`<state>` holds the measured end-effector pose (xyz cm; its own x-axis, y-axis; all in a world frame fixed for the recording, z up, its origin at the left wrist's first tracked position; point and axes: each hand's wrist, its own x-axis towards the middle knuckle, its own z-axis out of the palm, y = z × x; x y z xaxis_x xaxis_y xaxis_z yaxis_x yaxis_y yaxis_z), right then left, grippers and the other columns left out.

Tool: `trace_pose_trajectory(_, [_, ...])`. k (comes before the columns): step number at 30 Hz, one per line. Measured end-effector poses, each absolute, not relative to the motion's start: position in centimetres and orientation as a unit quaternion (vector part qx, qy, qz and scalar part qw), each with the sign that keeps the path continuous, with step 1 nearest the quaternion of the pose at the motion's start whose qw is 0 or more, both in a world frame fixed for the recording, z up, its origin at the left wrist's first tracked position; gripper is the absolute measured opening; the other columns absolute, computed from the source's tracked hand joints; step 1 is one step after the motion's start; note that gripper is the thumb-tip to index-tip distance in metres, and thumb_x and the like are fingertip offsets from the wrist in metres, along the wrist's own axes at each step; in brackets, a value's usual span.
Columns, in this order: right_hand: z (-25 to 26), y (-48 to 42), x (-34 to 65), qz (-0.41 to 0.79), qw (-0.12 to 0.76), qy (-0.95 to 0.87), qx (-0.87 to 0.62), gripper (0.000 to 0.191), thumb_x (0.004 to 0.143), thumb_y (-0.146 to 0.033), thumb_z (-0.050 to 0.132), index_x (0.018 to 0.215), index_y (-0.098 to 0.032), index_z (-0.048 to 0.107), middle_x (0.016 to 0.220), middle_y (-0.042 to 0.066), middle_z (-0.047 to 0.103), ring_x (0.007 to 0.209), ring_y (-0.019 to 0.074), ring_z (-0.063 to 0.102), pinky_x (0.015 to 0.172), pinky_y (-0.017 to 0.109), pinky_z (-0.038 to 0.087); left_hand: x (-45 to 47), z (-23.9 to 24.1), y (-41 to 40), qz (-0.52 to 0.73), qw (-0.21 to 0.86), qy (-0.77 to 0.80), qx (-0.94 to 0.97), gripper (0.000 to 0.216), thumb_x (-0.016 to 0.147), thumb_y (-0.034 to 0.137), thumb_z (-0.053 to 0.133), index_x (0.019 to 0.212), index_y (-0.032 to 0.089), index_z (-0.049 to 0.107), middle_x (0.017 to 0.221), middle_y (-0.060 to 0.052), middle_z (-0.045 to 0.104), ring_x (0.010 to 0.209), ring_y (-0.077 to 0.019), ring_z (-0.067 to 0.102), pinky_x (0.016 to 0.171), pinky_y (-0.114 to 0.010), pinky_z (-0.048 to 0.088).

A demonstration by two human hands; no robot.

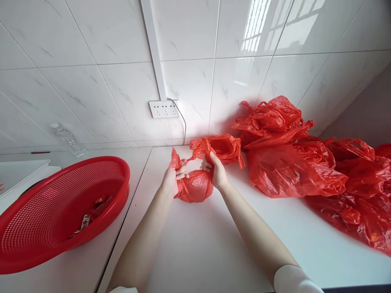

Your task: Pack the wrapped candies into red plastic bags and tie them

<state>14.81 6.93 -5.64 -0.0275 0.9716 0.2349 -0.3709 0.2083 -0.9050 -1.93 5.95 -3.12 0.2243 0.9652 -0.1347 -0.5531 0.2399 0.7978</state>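
Note:
Between my hands a small red plastic bag (197, 188) rests on the white table, its rounded lower part bulging; what it holds is hidden. My left hand (174, 178) is closed round one gathered end of the bag, and a pointed tip of red film sticks up above the fingers. On the other side my right hand (214, 169) grips the opposite end, thumb uppermost. Just behind the hands lies another red plastic bag (226, 148), crumpled, with its loops spread; whether it touches the right hand I cannot tell.
A red perforated basket (122, 173) with a few small items stands at left. Behind it lies a clear plastic bottle (69, 140). Filled red bags (293, 171) pile up at right. A power strip (164, 109) with a grey cable is on the tiled wall.

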Motion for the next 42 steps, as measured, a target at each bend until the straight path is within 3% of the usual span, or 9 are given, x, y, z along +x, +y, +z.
trace_pose_trajectory(3, [-5.2, 5.9, 15.1, 0.458, 0.591, -0.585, -0.314, 0.025, 0.091, -0.048, 0.043, 0.08, -0.025, 0.04, 0.067, -0.002, 0.041, 0.061, 0.0155, 0.043, 0.065, 0.033, 0.047, -1.8, -3.5, 6.1, 0.493, 0.753, 0.311, 0.306, 0.01, 0.074, 0.025, 0.06, 0.075, 0.018, 0.054, 0.057, 0.004, 0.038, 0.048, -0.0081, 0.038, 0.05, -0.023, 0.041])
trace_pose_trajectory(6, [-3.4, 4.3, 15.9, 0.262, 0.49, -0.775, -0.301, 0.015, 0.093, -0.034, 0.043, 0.091, -0.026, 0.056, 0.1, 0.005, 0.063, 0.096, 0.0225, 0.056, 0.094, 0.045, 0.044, -2.3, -3.4, 5.7, 0.409, 0.754, 0.288, 0.425, 0.017, 0.06, 0.009, 0.064, 0.071, 0.018, 0.055, 0.07, 0.0, 0.052, 0.065, -0.0112, 0.051, 0.062, -0.024, 0.046])
trace_pose_trajectory(10, [-0.9, 2.6, 16.2, 0.086, 0.343, -0.9, -0.255, 0.029, 0.094, -0.023, 0.043, 0.111, -0.03, 0.066, 0.137, 0.003, 0.057, 0.128, 0.026, 0.047, 0.114, 0.054, 0.021, -2.7, -2.7, 4.4, 0.246, 0.684, 0.265, 0.634, 0.015, 0.066, 0.015, 0.076, 0.075, 0.02, 0.066, 0.081, -0.002, 0.062, 0.084, -0.0186, 0.059, 0.077, -0.031, 0.049])
trace_pose_trajectory(14, [-0.9, 2.4, 16.0, 0.167, 0.29, -0.898, -0.284, 0.034, 0.099, -0.031, 0.037, 0.129, -0.027, 0.054, 0.112, 0.007, 0.068, 0.088, 0.0201, 0.063, 0.082, 0.036, 0.046, -2.6, -1.8, 3.1, 0.152, 0.652, 0.352, 0.653, 0.039, 0.082, 0.05, 0.067, 0.059, 0.02, 0.057, 0.049, 0.001, 0.049, 0.045, -0.0115, 0.048, 0.047, -0.025, 0.039])
trace_pose_trajectory(19, [-1.2, 2.5, 16.8, 0.28, 0.219, -0.872, -0.338, 0.036, 0.094, -0.054, 0.047, 0.096, -0.02, 0.059, 0.065, -0.001, 0.058, 0.054, 0.0139, 0.049, 0.055, 0.027, 0.037, -2.5, -1.3, 2.7, 0.121, 0.703, 0.427, 0.556, 0.062, 0.088, 0.071, 0.039, 0.059, 0.02, 0.057, 0.032, 0.001, 0.038, 0.027, -0.01, 0.033, 0.033, -0.024, 0.024])
trace_pose_trajectory(24, [-0.1, 2.4, 18.3, 0.401, 0.198, -0.841, -0.305, 0.036, 0.092, -0.056, 0.05, 0.097, -0.021, 0.058, 0.067, -0.003, 0.059, 0.058, 0.0124, 0.05, 0.057, 0.025, 0.04, -3.4, -0.8, 3.1, 0.152, 0.714, 0.454, 0.512, 0.051, 0.088, 0.059, 0.046, 0.06, 0.019, 0.06, 0.029, 0.002, 0.034, 0.024, -0.0103, 0.026, 0.03, -0.024, 0.015])
trace_pose_trajectory(32, [1.0, 2.0, 20.2, 0.411, 0.267, -0.803, -0.339, 0.047, 0.096, -0.055, 0.042, 0.063, -0.021, 0.046, 0.058, -0.003, 0.054, 0.048, 0.0097, 0.049, 0.051, 0.025, 0.04, -3.9, -1.1, 4.1, 0.22, 0.804, 0.354, 0.424, 0.041, 0.091, 0.05, 0.055, 0.078, 0.015, 0.071, 0.05, -0.003, 0.059, 0.036, -0.006, 0.035, 0.044, -0.02, 0.037])
trace_pose_trajectory(39, [1.2, 1.7, 20.5, 0.444, 0.139, -0.821, -0.332, 0.043, 0.091, -0.053, 0.052, 0.063, -0.02, 0.057, 0.054, -0.004, 0.052, 0.047, 0.0099, 0.043, 0.049, 0.026, 0.035, -2.3, -1.2, 4.0, 0.382, 0.786, 0.299, 0.383, 0.018, 0.091, 0.033, 0.061, 0.1, 0.02, 0.068, 0.067, 0.002, 0.059, 0.049, -0.0039, 0.047, 0.053, -0.015, 0.042])
trace_pose_trajectory(42, [0.5, 2.5, 20.2, 0.419, 0.303, -0.775, -0.363, 0.038, 0.092, -0.056, 0.052, 0.078, -0.021, 0.06, 0.072, -0.001, 0.061, 0.066, 0.0132, 0.055, 0.063, 0.027, 0.044, -1.7, -0.6, 3.2, 0.372, 0.695, 0.317, 0.527, 0.029, 0.095, 0.045, 0.051, 0.101, 0.02, 0.064, 0.059, 0.003, 0.054, 0.047, -0.0066, 0.047, 0.052, -0.018, 0.041])
